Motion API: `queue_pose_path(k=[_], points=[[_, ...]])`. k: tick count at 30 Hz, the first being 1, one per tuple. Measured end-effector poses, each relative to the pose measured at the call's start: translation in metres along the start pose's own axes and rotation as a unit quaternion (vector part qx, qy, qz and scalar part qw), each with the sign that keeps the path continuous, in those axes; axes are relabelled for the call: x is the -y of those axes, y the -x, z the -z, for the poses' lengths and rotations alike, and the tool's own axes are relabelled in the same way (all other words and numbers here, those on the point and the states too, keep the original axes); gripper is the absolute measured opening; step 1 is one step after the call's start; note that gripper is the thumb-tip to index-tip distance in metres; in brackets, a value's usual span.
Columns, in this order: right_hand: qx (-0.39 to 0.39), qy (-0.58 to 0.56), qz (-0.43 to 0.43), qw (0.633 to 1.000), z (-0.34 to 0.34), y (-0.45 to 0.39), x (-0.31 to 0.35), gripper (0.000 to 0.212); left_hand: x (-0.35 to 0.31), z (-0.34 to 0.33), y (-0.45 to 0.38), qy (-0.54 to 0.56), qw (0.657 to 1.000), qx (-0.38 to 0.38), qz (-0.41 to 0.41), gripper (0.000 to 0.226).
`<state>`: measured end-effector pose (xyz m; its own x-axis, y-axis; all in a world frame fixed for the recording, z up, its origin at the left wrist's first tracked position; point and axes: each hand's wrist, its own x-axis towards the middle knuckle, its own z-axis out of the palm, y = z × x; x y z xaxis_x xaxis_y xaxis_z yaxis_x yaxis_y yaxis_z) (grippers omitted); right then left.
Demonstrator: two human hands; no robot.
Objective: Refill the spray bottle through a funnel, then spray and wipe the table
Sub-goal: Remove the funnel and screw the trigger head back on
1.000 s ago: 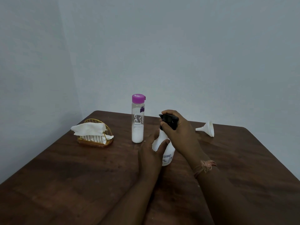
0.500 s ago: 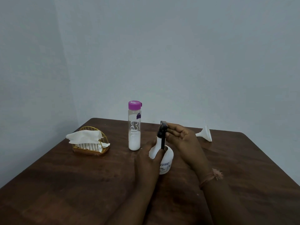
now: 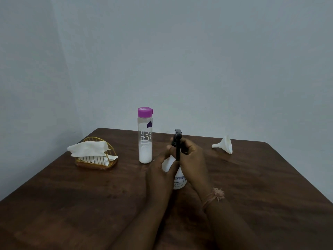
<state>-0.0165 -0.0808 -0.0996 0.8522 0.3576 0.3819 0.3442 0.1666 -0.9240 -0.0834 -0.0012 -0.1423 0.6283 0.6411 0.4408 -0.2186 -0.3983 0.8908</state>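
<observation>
We judge we're unscrewing the black trigger sprayer head (image 3: 177,141), right hand (image 3: 193,160) fingers clenched round it, left hand (image 3: 160,175) gripping the white plastic spray bottle (image 3: 177,180); next, fetch the white plastic funnel (image 3: 225,146) at two o'clock.

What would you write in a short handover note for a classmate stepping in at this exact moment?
Left hand: wrapped round the white spray bottle, which stands upright on the table.
Right hand: fingers closed on the black spray head, which sits on the bottle's neck.
Capped refill bottle, partly full of white contents, stands behind-left. Funnel lies on its side, back right. Tissues in the wire holder, left.
Done: nothing poured yet.
Left: take the head off, set funnel, pour, recap, spray, wipe.
</observation>
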Motion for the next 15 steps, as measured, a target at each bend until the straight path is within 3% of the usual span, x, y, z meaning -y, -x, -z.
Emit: queue_pose_path(k=[4,12,15], points=[[0.048,0.007,0.016,0.999,0.011,0.010,-0.002,0.022,0.001,0.001,0.002,0.008,1.000,0.006,0.011,0.039],[0.014,-0.018,0.006,1.000,0.016,0.006,-0.001,0.019,-0.003,0.001,0.003,0.016,1.000,0.007,0.023,0.042],[0.040,-0.025,-0.010,0.999,0.012,0.004,-0.004,0.020,-0.002,0.001,0.004,0.016,1.000,0.007,0.021,0.048]])
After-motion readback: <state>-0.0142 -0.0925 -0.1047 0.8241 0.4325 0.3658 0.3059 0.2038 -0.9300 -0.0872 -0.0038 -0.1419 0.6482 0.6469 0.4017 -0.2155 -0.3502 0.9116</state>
